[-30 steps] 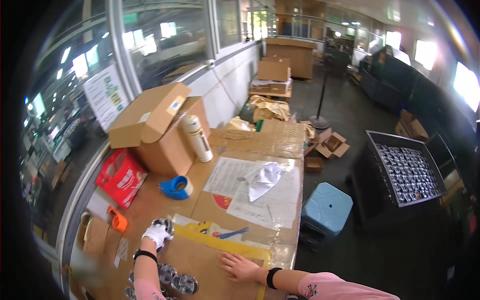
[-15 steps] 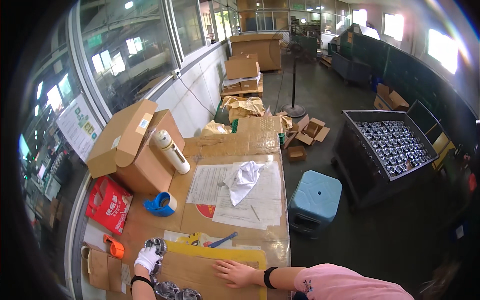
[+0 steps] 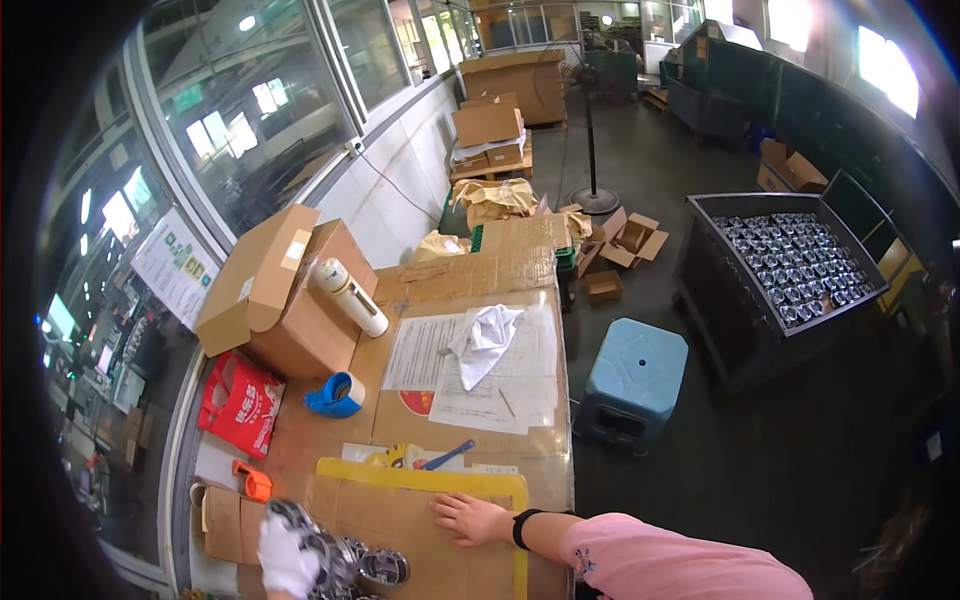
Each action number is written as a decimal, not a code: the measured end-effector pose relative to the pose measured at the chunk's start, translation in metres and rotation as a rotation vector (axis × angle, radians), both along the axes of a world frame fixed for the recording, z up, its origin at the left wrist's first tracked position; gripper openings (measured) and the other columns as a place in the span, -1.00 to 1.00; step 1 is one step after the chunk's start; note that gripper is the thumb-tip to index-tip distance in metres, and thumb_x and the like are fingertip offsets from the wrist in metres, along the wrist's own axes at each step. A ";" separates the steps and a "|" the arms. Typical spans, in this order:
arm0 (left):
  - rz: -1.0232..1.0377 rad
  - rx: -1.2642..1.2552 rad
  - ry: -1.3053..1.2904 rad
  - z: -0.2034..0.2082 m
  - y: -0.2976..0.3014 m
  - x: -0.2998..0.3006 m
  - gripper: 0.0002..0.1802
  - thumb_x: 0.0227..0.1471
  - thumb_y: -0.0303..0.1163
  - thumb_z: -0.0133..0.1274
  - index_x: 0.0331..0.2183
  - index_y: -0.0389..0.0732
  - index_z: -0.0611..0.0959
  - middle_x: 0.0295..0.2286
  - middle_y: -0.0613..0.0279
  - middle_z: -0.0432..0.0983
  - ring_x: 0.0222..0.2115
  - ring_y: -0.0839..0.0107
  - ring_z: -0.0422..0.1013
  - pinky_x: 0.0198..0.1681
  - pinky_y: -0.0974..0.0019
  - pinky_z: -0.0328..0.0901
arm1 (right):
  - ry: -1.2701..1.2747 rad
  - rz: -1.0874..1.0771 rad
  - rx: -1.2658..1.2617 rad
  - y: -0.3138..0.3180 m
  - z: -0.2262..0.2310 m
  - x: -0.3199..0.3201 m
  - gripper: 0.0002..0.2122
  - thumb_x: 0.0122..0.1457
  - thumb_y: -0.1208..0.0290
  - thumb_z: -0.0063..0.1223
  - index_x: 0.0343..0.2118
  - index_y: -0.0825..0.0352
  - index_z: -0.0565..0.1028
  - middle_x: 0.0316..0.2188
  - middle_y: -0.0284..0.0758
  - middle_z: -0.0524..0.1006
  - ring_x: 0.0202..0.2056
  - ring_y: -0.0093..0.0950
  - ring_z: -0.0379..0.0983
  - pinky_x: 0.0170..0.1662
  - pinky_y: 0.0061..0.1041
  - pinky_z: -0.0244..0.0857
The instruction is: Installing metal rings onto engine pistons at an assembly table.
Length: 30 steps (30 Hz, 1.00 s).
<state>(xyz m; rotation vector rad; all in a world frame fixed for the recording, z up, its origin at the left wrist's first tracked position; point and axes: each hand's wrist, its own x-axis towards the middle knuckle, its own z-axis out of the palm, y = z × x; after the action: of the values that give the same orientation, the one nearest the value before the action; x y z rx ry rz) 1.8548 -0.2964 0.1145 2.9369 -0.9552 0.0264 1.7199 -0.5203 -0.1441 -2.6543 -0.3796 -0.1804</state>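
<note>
My left hand point(image 3: 286, 560), in a white glove, is smeared by motion at the near left of the table. Its fingers are closed around a shiny metal piston point(image 3: 287, 514). More shiny pistons point(image 3: 384, 567) stand close together just right of the glove, on cardboard; how far the hand touches them I cannot tell. My right hand point(image 3: 468, 519) is bare and lies flat on the cardboard sheet point(image 3: 420, 545), fingers spread, holding nothing. A yellow border point(image 3: 425, 480) runs along the sheet's far and right edges.
Beyond lie a blue-handled tool point(image 3: 447, 456), papers point(image 3: 490, 400) with a white cloth point(image 3: 487, 345), and a blue tape dispenser point(image 3: 335, 396). A red bag point(image 3: 240, 405), an orange dispenser point(image 3: 254, 481) and a carton point(image 3: 290, 300) line the left. A blue stool point(image 3: 635, 370) and a piston-filled metal bin point(image 3: 735, 330) stand right.
My left hand has moved nearer to me, bringing metal pistons toward the others at the near edge. My right hand stays flat on the cardboard. The whole view has shifted slightly.
</note>
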 end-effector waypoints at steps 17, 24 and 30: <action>-0.033 0.445 0.285 -0.126 0.019 -0.220 -0.47 -0.33 -0.22 0.18 -0.17 -0.04 0.52 -0.08 -0.03 0.28 -0.07 0.03 0.26 -0.04 0.08 0.22 | -0.035 -0.029 -0.181 0.017 -0.001 0.003 -0.51 0.09 0.08 -0.10 0.04 0.25 0.28 0.19 -0.17 0.08 0.21 -0.21 -0.06 0.23 -0.19 -0.16; 0.034 -0.070 0.042 -0.118 0.067 -0.289 -0.41 -0.29 -0.08 0.20 -0.11 0.02 0.54 -0.03 -0.08 0.22 0.01 -0.08 0.13 0.06 0.01 0.09 | 0.302 -0.145 -0.227 0.041 0.037 -0.032 -0.58 0.02 0.14 -0.05 -0.08 0.24 0.40 0.07 -0.15 0.21 0.15 -0.17 0.02 0.14 -0.08 -0.08; 0.290 -0.410 0.076 -0.145 0.127 -0.375 -0.55 -0.14 -0.23 0.14 -0.12 -0.06 0.55 -0.18 -0.04 0.39 -0.09 -0.03 0.27 0.01 0.10 0.18 | -0.077 -0.126 -0.049 0.032 -0.021 -0.091 -0.77 -0.14 0.30 0.04 -0.40 0.29 0.49 -0.25 -0.18 0.40 -0.14 -0.19 0.29 -0.05 -0.19 0.18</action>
<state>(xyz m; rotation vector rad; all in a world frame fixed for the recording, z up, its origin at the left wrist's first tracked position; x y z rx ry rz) 1.4794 -0.1694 -0.0303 2.6407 -0.4410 0.1078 1.6285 -0.4879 -0.1655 -2.7266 -0.2434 -0.3174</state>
